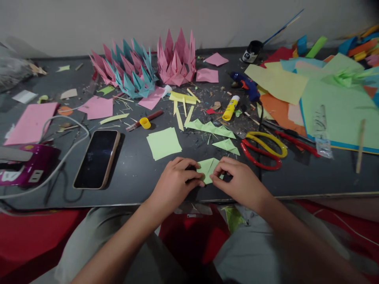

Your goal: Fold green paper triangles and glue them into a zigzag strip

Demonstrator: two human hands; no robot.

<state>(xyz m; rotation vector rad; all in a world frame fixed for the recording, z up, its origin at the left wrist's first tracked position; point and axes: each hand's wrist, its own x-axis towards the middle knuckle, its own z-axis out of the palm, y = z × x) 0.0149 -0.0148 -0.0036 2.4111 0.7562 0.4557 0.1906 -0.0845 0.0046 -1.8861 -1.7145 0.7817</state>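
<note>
Between my hands, close to the table's front edge, lies a small light green paper (209, 167) with a crease running up its middle. My left hand (181, 173) grips its left side between thumb and fingers. On its right side my right hand (229, 173) pinches the paper with thumb and forefinger. Just beyond it are a folded green paper triangle (227, 146) and a joined strip of folded green pieces (211, 128). To the left of these rests a stack of green paper squares (164, 143).
Scissors (263, 150), a glue stick (230, 108) and a glue gun (245, 85) lie to the right, before piled coloured sheets (340, 98). Pink (177, 59) and blue-pink folded paper crowns (127, 69) stand behind. A phone (97, 157) and a purple clothes iron (28, 165) are left.
</note>
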